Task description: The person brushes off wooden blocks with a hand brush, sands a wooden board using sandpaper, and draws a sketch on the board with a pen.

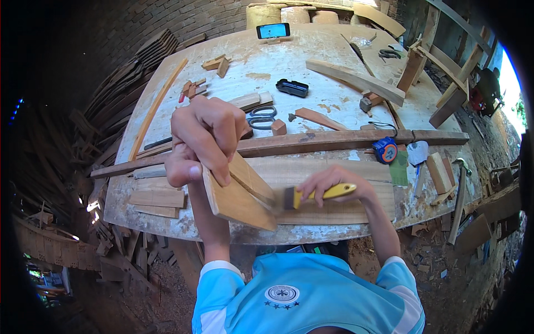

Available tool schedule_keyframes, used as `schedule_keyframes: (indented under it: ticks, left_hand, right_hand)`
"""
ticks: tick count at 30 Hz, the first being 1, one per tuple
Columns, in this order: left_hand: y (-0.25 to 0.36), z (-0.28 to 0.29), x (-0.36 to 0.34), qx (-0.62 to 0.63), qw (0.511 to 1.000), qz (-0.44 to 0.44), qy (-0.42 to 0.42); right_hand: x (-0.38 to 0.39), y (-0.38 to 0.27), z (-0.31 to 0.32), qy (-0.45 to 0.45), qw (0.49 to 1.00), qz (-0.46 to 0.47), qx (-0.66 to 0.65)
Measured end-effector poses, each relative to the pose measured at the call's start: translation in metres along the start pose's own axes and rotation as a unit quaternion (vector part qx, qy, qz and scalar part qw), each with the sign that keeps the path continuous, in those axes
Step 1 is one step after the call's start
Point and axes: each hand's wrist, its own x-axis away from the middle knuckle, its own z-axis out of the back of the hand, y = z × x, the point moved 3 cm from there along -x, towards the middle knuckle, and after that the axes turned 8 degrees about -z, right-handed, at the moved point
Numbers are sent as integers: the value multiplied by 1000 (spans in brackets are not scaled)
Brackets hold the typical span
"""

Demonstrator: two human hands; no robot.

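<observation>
Now, at the workbench's (183, 220) near edge, our left hand (203, 139) grips a tilted wooden piece (236, 197) while our right hand (339, 186), clutching a yellow-handled brush (320, 195), works its edge; the next stroke likely needs steady bracing.

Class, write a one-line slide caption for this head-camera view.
Left hand grips a tilted light wooden board while right hand holds a yellow-handled brush against it, above a cluttered white workbench.

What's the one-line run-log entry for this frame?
left hand: grips wooden piece, tilted | right hand: holds yellow-handled brush, bristles at piece | below: workbench
</observation>
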Motion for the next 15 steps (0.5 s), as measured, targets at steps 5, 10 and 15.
schedule_keyframes:
  ticks: [5,10,15]
  left_hand:
    - [-17,-15,-11,22,1000,9,-4]
    - [-20,-13,-10,32,999,-2,1]
    - [-8,8,11,62,997,-17,46]
  right_hand:
    - [-16,-84,7,76,951,277,-116]
    - [-11,-41,-2,91,965,218,-110]
    - [34,27,-43,84,994,-63,-8]
